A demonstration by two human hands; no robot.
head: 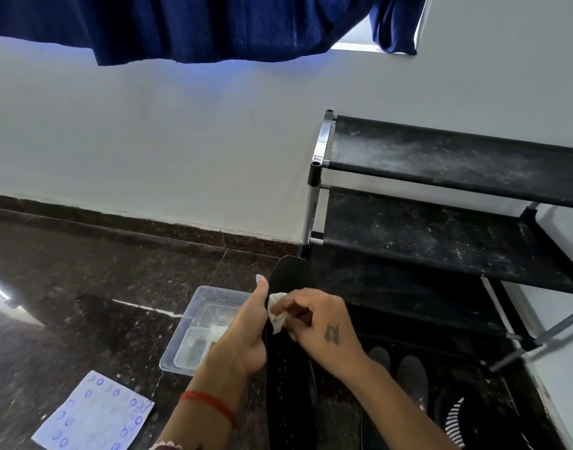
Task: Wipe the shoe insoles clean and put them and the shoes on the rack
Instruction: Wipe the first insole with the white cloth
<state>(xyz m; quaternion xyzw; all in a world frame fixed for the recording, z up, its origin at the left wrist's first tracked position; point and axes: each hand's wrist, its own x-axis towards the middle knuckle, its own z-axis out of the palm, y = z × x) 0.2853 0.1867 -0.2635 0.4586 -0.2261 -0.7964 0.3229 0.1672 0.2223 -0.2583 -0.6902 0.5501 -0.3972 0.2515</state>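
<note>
Two hands meet: left hand [246, 332] grips the upright black insole [290, 352], thumb raised; right hand [324, 323] pinches a white wipe [276, 311] against it.

Gloss, matt cloth and clear plastic

Dark speckled stone floor [83, 287] shines glossy; black rack shelves [441, 151] look like matt dusty fabric on shiny metal tubes [320, 141]; the clear plastic tub [194, 319] is smooth; the black insole [290, 378] matt.
</note>
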